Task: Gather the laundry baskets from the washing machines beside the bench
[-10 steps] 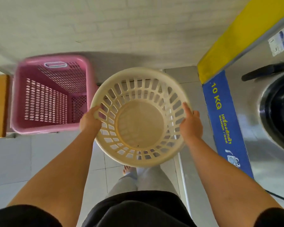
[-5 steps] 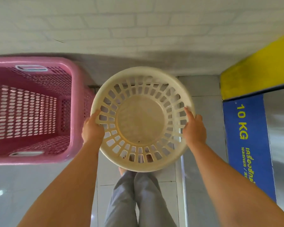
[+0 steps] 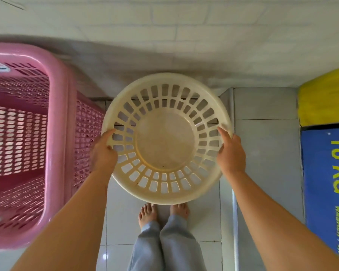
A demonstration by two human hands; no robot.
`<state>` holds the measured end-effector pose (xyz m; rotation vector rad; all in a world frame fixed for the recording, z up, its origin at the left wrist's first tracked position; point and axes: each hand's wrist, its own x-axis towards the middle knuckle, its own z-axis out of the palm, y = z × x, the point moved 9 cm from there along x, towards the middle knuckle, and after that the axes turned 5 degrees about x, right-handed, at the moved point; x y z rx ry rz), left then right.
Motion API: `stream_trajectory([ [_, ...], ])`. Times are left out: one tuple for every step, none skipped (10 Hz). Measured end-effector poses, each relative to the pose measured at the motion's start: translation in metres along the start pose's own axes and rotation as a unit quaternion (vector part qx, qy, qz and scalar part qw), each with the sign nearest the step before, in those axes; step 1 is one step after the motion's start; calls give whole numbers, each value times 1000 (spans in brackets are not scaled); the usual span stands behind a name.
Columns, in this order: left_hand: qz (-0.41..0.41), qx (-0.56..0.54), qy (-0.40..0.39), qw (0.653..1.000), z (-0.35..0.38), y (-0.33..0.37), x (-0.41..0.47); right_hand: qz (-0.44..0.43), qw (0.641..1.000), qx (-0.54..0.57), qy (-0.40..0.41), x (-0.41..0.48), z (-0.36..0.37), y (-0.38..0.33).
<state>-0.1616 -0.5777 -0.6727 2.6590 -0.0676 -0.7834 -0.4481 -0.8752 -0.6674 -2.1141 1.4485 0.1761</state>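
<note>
A round cream laundry basket [image 3: 165,145] with slotted sides hangs empty above the tiled floor, held level between both hands. My left hand [image 3: 104,153] grips its left rim, thumb over the edge. My right hand [image 3: 231,153] grips the right rim the same way. A tall pink rectangular laundry basket [image 3: 57,133], also empty, stands on the floor directly to the left, its perforated wall close to the cream basket's rim.
A white brick wall [image 3: 164,36] runs across the top. On the right edge stands a washing machine with a yellow top [image 3: 325,98] and a blue "10 KG" panel [image 3: 325,182]. My bare feet [image 3: 162,214] stand on grey floor tiles below the basket.
The view has shifted left and tilted down: the washing machine slid toward the right edge, the pink basket came closer on the left. The cream basket sits lower, still held in both hands.
</note>
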Motion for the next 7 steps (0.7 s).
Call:
stream_trajectory([
  [32, -53, -53, 997, 23, 0, 15, -3, 1000, 5, 9, 9, 10, 4],
  [37, -94, -94, 990, 37, 2, 24, 13, 1000, 25, 4, 17, 16, 12],
  [39, -55, -130, 989, 48, -1, 25, 27, 998, 43, -33, 16, 24, 18],
  [36, -6, -173, 984, 54, 1, 19, 46, 995, 25, -83, 9, 26, 13],
  [88, 130, -158, 975, 40, 17, 1, 3, 996, -53, -77, -10, 10, -13],
  [146, 221, -121, 957, 6, 46, -29, -65, 992, -80, -66, -44, -16, -56],
  [218, 226, -63, 947, -38, 78, -70, -136, 986, -86, -52, -88, -47, -99],
])
